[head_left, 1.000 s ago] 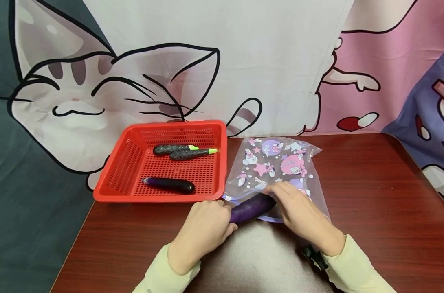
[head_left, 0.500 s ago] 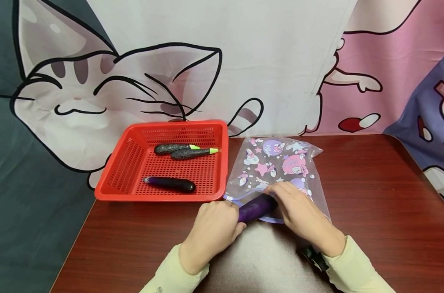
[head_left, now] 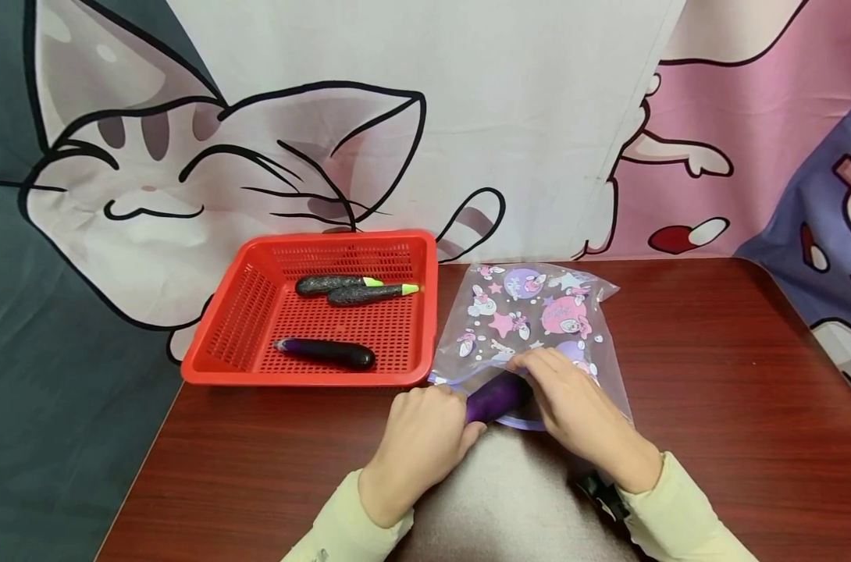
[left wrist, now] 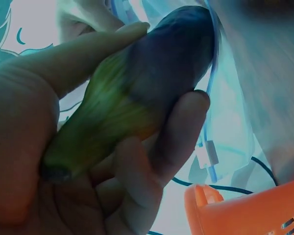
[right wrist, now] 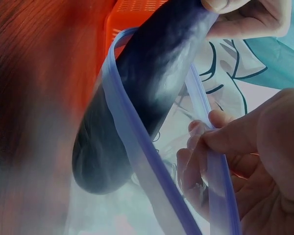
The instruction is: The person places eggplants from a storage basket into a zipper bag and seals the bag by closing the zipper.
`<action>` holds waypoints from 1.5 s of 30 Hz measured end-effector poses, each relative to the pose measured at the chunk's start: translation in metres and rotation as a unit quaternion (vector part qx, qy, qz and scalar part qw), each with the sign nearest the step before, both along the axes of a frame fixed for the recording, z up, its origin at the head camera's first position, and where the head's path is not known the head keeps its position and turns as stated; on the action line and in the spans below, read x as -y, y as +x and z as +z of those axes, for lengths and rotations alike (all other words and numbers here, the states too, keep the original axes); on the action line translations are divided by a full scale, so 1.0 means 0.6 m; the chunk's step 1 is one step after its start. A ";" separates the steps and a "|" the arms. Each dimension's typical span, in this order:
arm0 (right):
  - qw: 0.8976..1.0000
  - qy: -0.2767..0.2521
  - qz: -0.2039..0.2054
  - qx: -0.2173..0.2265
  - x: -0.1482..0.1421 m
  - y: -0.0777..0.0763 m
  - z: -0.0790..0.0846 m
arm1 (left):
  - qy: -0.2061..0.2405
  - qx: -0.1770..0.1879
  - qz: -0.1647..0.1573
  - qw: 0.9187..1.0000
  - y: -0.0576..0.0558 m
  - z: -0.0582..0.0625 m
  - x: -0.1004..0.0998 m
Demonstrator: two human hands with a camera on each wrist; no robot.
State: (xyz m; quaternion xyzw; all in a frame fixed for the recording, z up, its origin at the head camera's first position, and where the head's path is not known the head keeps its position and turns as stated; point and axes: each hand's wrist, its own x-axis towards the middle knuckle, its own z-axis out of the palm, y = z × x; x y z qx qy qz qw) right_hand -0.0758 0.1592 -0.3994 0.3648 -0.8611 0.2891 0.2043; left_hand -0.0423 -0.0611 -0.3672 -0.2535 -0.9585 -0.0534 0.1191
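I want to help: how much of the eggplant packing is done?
Done: the bag is open. Now: the left hand holds an eggplant partly inside; the right hand pinches the bag's edge. To go: its stem end, outside; then perhaps another eggplant in the red basket.

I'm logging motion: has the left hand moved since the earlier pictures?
Yes: in the head view, the left hand moved right, relative to the red basket.

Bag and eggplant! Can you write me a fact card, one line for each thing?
Left hand: holds an eggplant by its stalk end
Right hand: pinches the zip edge of the bag
Eggplant: purple, far end inside the bag
Bag: clear, cartoon prints, mouth open
Red basket: left of the bag
In the basket: another eggplant, two dark vegetables with green tips
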 end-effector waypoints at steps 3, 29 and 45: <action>1.000 0.000 0.000 0.004 0.001 0.000 0.000 | 0.012 0.004 0.011 1.000 -0.001 -0.001 -0.003; 1.000 -0.017 0.000 -0.004 0.002 -0.002 -0.003 | 0.094 0.020 -0.028 0.995 0.003 -0.007 -0.023; 1.000 -0.019 0.003 -0.005 0.004 -0.003 -0.004 | 0.102 0.015 -0.087 0.991 -0.002 -0.021 -0.036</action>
